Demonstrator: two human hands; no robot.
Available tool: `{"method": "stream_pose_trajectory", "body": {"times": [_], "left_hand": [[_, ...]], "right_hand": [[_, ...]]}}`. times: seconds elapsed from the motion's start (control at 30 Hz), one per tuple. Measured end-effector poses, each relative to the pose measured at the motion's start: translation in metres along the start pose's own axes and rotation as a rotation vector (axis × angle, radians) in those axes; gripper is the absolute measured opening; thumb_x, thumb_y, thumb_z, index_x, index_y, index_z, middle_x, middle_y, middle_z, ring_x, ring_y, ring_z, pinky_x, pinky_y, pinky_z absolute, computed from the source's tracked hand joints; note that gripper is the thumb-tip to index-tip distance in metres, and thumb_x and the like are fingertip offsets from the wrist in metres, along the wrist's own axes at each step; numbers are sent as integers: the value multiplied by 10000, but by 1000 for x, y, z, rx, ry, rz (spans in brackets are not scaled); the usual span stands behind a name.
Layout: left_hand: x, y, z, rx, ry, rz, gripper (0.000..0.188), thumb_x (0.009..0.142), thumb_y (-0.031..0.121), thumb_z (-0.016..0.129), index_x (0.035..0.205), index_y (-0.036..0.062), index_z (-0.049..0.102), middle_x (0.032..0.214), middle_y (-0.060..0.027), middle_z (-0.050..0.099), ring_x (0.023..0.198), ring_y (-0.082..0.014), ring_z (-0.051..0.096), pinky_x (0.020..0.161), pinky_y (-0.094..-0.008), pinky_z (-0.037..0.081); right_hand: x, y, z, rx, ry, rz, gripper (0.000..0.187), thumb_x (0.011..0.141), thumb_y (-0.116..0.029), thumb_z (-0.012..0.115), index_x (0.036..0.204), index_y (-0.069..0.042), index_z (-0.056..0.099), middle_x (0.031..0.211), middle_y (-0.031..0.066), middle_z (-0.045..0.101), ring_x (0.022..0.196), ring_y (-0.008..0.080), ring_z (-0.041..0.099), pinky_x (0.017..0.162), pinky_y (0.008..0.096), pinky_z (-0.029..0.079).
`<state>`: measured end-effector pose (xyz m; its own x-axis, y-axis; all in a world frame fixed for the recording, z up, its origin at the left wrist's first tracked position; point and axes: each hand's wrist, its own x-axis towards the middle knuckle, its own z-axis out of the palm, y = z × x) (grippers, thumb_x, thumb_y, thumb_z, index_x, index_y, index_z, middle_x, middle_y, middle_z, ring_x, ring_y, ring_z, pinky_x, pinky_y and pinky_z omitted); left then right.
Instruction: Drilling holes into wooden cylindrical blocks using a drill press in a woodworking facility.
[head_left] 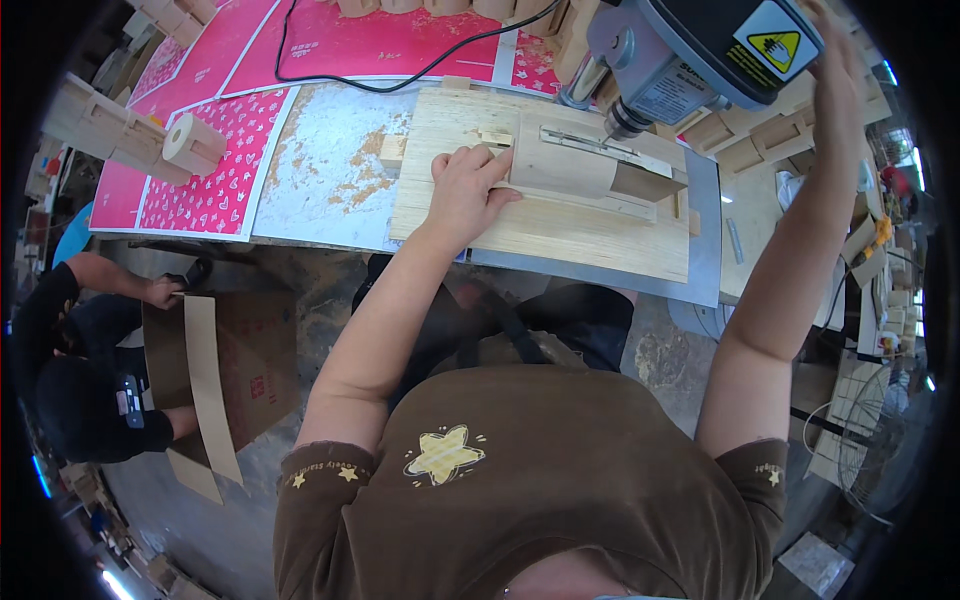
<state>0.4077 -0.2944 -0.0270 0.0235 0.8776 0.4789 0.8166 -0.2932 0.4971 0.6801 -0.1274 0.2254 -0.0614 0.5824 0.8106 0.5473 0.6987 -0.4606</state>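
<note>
A pale wooden box-like piece [565, 165] with a long slot on top and an open right end lies on a wooden board [440, 215]. My left hand [468, 190] is closed on its left end, thumb toward me and fingers curled on the far side. Just above the slot is the chuck [627, 122] of a drill press [690, 60]; whether a bit touches the wood I cannot tell. My right arm reaches up beside the machine's dark housing, where my right hand [838, 50] is partly cut off by the picture's edge and its fingers are unclear.
Similar wooden pieces [195, 145] stand on pink printed sheets [350, 45] at the left. A black cable [400, 88] crosses the table. Sawdust covers a pale sheet [330, 150]. At the lower left, another person handles a cardboard box [245, 360]. A fan [870, 430] stands right.
</note>
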Motion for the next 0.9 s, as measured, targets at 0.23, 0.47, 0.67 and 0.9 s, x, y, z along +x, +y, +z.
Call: {"method": "stream_pose_trajectory", "body": {"times": [0.23, 0.47, 0.67, 0.9], "left_hand": [[0, 0, 4, 32, -15, 18, 535, 676, 270, 738, 1176, 161, 584, 818, -16, 496, 848, -203, 493, 777, -379, 283], [-2, -2, 3, 20, -16, 1, 556, 676, 266, 741, 1198, 178, 569, 813, -15, 490, 833, -198, 498, 764, -370, 276], [-2, 0, 0, 16, -15, -6, 585, 677, 251, 739, 1229, 178, 560, 789, -12, 482, 813, -188, 499, 744, -367, 273], [2, -1, 5, -8, -13, 11, 590, 672, 253, 738, 1229, 168, 563, 787, -11, 488, 802, -177, 501, 728, -357, 270]], "right_hand": [[-8, 22, -17, -380, -232, 116, 403, 958, -388, 440, 1044, -62, 660, 769, 54, 628, 718, 132, 579, 675, 259, 446], [-98, -86, -24, -452, -258, 145, 270, 924, -210, 542, 959, 35, 651, 760, 104, 651, 706, 145, 608, 685, 251, 463], [-181, -50, 9, -98, -88, 71, 229, 923, -92, 510, 1076, 25, 635, 686, 72, 595, 586, 136, 522, 553, 257, 412], [-208, -12, 41, -51, 37, -33, 203, 906, -51, 503, 1037, 16, 644, 650, 65, 542, 599, 151, 497, 573, 258, 390]]}}
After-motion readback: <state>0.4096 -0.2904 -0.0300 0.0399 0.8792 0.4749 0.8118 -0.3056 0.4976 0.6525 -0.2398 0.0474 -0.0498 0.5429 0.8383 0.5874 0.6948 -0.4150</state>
